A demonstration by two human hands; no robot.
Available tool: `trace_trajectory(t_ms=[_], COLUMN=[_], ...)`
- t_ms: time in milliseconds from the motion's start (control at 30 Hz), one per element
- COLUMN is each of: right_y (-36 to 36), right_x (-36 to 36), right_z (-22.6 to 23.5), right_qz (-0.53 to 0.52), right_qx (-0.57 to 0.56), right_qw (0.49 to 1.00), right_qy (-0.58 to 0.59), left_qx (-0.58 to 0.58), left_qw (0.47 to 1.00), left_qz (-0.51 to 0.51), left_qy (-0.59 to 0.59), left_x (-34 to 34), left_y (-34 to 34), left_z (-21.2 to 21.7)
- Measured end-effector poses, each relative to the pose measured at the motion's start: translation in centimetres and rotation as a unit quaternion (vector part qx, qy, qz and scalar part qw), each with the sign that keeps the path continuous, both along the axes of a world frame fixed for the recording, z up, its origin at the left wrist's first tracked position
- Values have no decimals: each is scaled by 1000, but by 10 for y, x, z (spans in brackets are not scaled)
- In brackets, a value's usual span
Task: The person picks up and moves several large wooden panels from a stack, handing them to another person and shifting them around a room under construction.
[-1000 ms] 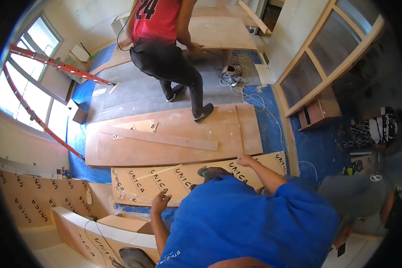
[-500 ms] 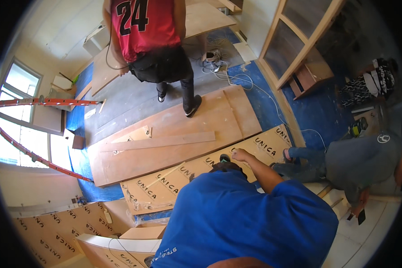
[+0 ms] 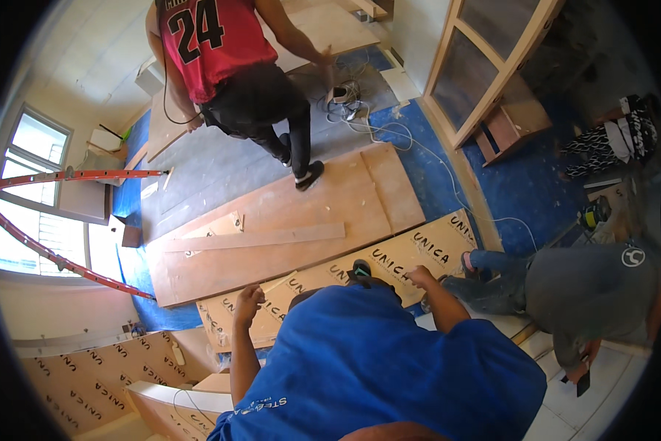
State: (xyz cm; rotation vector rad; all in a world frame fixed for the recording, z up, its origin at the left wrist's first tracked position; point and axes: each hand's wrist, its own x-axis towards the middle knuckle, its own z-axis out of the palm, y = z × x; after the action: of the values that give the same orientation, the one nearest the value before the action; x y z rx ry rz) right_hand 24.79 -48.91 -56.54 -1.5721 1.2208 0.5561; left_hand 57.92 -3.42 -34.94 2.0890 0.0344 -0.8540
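Both forearms extend from my blue shirt (image 3: 389, 353) over a cardboard-coloured sheet (image 3: 330, 275) printed with dark lettering. My left hand (image 3: 249, 305) hovers above the sheet's left part, its fingers curled in and nothing visible in them. Farther right, my right hand (image 3: 421, 278) is loosely closed near the sheet's right half, and no object shows in it. Between the hands, a dark shoe (image 3: 360, 272) of mine stands on the sheet. Just beyond it lies a large brown wood panel (image 3: 301, 198) with a narrow board (image 3: 253, 239) on top.
A co-worker in a red jersey (image 3: 213, 51) stands at the far side of the panel. Another, in a grey shirt (image 3: 588, 287), holds a dark device (image 3: 583, 384) at right. An orange ladder (image 3: 73, 175) reaches in from the left. Cables (image 3: 352, 110) trail across blue floor covering (image 3: 411, 140).
My left hand has come into view at left. My right hand has moved right and nearer. The red-jersey co-worker has shifted left, with the right arm now stretched out.
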Motion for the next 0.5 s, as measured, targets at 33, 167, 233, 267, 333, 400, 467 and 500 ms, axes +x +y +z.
trace_trajectory(t_ms=[33,167,233,267,333,400,467,500], right_y=[-2,20,36,42,49,62,63,66], right_x=[-7,-17,-12,-6,8,18,43,51], right_z=[-8,-17,-19,-18,-14,-15,-15,-16], right_qz=[7,-37,-75,-95,-49,-14,63,40], right_qx=[10,44,57,63,65,59,15,-17], right_qw=[1000,998,996,993,997,998,997,997], right_qy=[9,13,-9,-24,-16,-18,-31,-69], left_qx=[7,78,127,124,140,141,105,83], left_qw=[1000,990,977,972,951,785,840,859], left_qz=[-19,-28,-104,-46,-248,-568,-511,-491], left_qy=[16,116,138,196,123,-204,-150,-120], left_x=[-7,-38,-53,-64,-79,-70,-81,-73], left_y=[1,32,66,87,133,187,225,232], left_z=[-3,-37,-58,-71,-102,-153,-201,-209])
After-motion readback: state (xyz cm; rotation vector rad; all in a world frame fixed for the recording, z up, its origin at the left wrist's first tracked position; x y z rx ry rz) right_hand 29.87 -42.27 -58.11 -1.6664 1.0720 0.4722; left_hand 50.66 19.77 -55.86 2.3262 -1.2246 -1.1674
